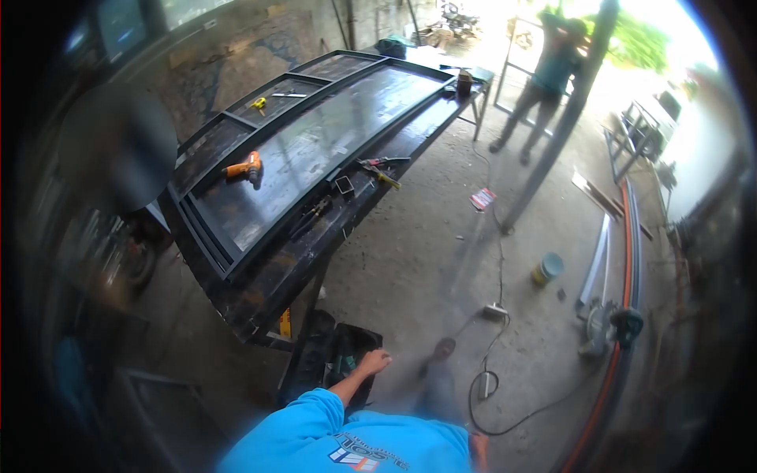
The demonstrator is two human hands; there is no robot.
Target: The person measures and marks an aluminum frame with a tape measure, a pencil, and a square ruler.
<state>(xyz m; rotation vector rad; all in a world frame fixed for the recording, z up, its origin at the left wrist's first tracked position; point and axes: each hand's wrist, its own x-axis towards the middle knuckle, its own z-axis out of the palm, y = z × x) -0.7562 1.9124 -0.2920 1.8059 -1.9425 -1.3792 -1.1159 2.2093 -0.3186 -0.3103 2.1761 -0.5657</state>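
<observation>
Near the bottom centre, my left hand hangs over the right part of an open black case on the floor. Its fingers look curled, but whatever they hold, if anything, is too small to make out. Greenish items lie inside the case. My right hand is low at my right side, mostly cut off by my blue shirt and the frame edge. Above the case stands a dark workbench bearing a dark metal frame, an orange drill, a yellow tape measure and pliers.
Another person stands beyond the bench by a post. On the floor are a power strip with a looping cable, a bucket, a cut-off machine, metal bars and a red-white packet.
</observation>
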